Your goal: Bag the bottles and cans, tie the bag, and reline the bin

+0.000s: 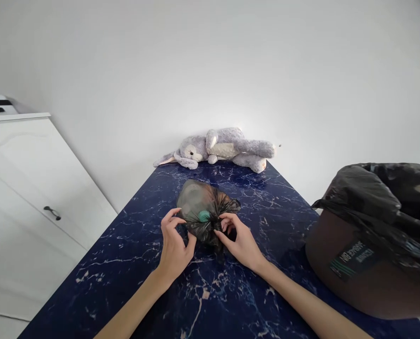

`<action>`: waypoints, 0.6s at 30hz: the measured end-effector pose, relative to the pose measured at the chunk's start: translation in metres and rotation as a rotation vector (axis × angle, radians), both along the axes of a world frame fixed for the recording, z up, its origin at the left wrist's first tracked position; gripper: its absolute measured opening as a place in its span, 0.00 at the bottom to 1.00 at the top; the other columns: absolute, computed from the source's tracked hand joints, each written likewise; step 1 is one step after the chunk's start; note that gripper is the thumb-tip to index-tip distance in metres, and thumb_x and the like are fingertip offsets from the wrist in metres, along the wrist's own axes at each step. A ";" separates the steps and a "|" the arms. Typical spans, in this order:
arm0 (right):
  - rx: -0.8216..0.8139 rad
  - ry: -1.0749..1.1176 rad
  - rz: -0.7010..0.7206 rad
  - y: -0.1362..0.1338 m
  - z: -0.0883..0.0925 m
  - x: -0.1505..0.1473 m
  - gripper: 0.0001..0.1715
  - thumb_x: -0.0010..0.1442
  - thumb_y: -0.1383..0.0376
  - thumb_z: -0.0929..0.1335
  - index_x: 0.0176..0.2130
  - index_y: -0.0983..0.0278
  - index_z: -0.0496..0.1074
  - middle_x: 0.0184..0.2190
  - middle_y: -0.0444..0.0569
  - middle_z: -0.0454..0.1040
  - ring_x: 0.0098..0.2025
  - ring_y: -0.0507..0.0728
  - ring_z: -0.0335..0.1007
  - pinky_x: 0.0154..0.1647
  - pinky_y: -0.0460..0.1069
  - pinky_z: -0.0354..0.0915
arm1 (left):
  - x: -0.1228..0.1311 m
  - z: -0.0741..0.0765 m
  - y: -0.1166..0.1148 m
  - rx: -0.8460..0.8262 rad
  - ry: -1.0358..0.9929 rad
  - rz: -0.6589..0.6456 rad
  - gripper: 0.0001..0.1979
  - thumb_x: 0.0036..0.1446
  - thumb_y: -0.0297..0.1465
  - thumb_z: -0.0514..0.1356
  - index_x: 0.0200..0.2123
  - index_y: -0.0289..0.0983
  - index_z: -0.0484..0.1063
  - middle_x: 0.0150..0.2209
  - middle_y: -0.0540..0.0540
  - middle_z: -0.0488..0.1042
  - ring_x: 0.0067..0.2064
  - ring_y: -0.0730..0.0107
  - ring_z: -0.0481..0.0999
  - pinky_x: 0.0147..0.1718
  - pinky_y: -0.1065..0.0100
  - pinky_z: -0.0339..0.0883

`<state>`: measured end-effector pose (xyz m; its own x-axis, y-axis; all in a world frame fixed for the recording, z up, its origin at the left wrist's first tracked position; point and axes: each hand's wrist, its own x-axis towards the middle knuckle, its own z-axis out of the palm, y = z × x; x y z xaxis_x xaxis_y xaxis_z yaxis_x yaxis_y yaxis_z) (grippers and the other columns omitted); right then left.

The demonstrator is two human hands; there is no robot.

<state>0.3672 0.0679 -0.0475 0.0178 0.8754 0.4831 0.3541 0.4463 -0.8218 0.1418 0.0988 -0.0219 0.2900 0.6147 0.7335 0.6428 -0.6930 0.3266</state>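
A small black plastic bag (203, 207), filled and gathered at its neck, lies on the dark blue marbled table (132, 263). A teal spot shows at the gathered part. My left hand (173, 245) pinches the bunched plastic from the left, thumb and fingers curled. My right hand (238, 240) grips the same gathered neck from the right, fingers bent over it. Both forearms reach in from the bottom edge.
A grey plush rabbit (219, 149) lies along the table's far edge by the white wall. A brown bin (358, 273) lined with a black bag (383, 202) stands at the right. A white cabinet (26, 197) with a dark handle is at the left.
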 end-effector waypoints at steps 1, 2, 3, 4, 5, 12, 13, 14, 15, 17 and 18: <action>0.010 -0.005 -0.006 -0.001 0.000 -0.001 0.17 0.71 0.59 0.69 0.56 0.59 0.66 0.41 0.48 0.74 0.42 0.58 0.73 0.45 0.53 0.70 | 0.004 0.005 0.003 0.100 0.033 -0.048 0.16 0.69 0.25 0.59 0.54 0.42 0.56 0.64 0.31 0.60 0.71 0.46 0.62 0.63 0.41 0.66; 0.023 -0.012 -0.005 -0.002 0.000 -0.002 0.17 0.71 0.60 0.68 0.57 0.59 0.66 0.41 0.47 0.74 0.42 0.57 0.73 0.46 0.53 0.70 | 0.007 0.010 0.004 0.192 0.087 -0.109 0.18 0.67 0.23 0.59 0.54 0.42 0.57 0.65 0.32 0.62 0.71 0.48 0.63 0.64 0.42 0.64; 0.038 -0.023 0.003 -0.004 0.000 -0.004 0.16 0.71 0.62 0.68 0.57 0.58 0.66 0.42 0.47 0.73 0.42 0.57 0.72 0.46 0.53 0.70 | 0.012 0.015 0.006 0.263 0.153 -0.173 0.20 0.66 0.21 0.58 0.56 0.42 0.58 0.65 0.33 0.64 0.70 0.50 0.64 0.65 0.44 0.63; 0.054 -0.037 0.014 -0.005 0.000 -0.005 0.17 0.71 0.63 0.67 0.58 0.58 0.66 0.42 0.47 0.73 0.42 0.57 0.72 0.47 0.53 0.70 | 0.016 0.019 0.006 0.303 0.219 -0.229 0.21 0.66 0.19 0.57 0.57 0.43 0.58 0.65 0.34 0.67 0.70 0.51 0.65 0.65 0.45 0.62; 0.068 -0.055 0.027 -0.007 0.001 -0.007 0.17 0.72 0.65 0.67 0.59 0.57 0.65 0.42 0.47 0.72 0.42 0.57 0.71 0.47 0.53 0.70 | 0.020 0.022 0.007 0.311 0.275 -0.266 0.23 0.65 0.18 0.56 0.59 0.43 0.59 0.65 0.36 0.71 0.70 0.53 0.66 0.66 0.46 0.61; 0.107 -0.164 0.062 -0.017 0.000 -0.014 0.17 0.74 0.67 0.65 0.60 0.53 0.64 0.44 0.47 0.71 0.42 0.58 0.70 0.46 0.54 0.70 | 0.019 0.022 0.008 0.321 0.342 -0.169 0.20 0.67 0.18 0.55 0.58 0.41 0.68 0.50 0.44 0.83 0.58 0.56 0.78 0.64 0.51 0.59; 0.101 -0.169 0.059 -0.017 0.000 -0.014 0.16 0.75 0.66 0.65 0.59 0.53 0.64 0.43 0.47 0.71 0.42 0.58 0.70 0.45 0.54 0.70 | 0.016 0.021 0.008 0.315 0.340 -0.152 0.19 0.68 0.18 0.56 0.57 0.40 0.69 0.50 0.44 0.83 0.58 0.56 0.78 0.64 0.51 0.59; 0.094 -0.172 0.054 -0.017 0.000 -0.014 0.16 0.75 0.65 0.65 0.59 0.53 0.64 0.43 0.47 0.71 0.42 0.58 0.70 0.44 0.54 0.70 | 0.014 0.021 0.007 0.303 0.339 -0.138 0.17 0.69 0.19 0.56 0.56 0.41 0.71 0.50 0.44 0.83 0.58 0.56 0.77 0.64 0.51 0.59; 0.088 -0.176 0.049 -0.016 -0.001 -0.013 0.15 0.75 0.65 0.65 0.59 0.53 0.64 0.43 0.47 0.71 0.42 0.58 0.70 0.44 0.54 0.70 | 0.012 0.022 0.007 0.287 0.334 -0.125 0.15 0.69 0.20 0.56 0.54 0.41 0.72 0.49 0.45 0.82 0.58 0.56 0.77 0.64 0.51 0.60; 0.083 -0.187 0.032 -0.016 -0.001 -0.012 0.13 0.76 0.63 0.65 0.58 0.53 0.65 0.41 0.47 0.71 0.42 0.58 0.71 0.43 0.54 0.70 | 0.008 0.022 0.009 0.268 0.320 -0.093 0.13 0.70 0.21 0.56 0.51 0.42 0.73 0.48 0.45 0.82 0.57 0.55 0.77 0.62 0.51 0.60; 0.081 -0.195 0.021 -0.015 -0.001 -0.012 0.13 0.76 0.63 0.65 0.58 0.53 0.65 0.41 0.47 0.72 0.41 0.58 0.71 0.43 0.54 0.70 | 0.007 0.022 0.010 0.271 0.314 -0.078 0.12 0.70 0.22 0.56 0.49 0.42 0.74 0.48 0.44 0.81 0.57 0.55 0.76 0.62 0.51 0.60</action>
<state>0.3555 0.0525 -0.0490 -0.1008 0.8325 0.5447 0.4926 0.5175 -0.6997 0.1486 0.1090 -0.0001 0.5633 0.3795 0.7339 0.6244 -0.7773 -0.0774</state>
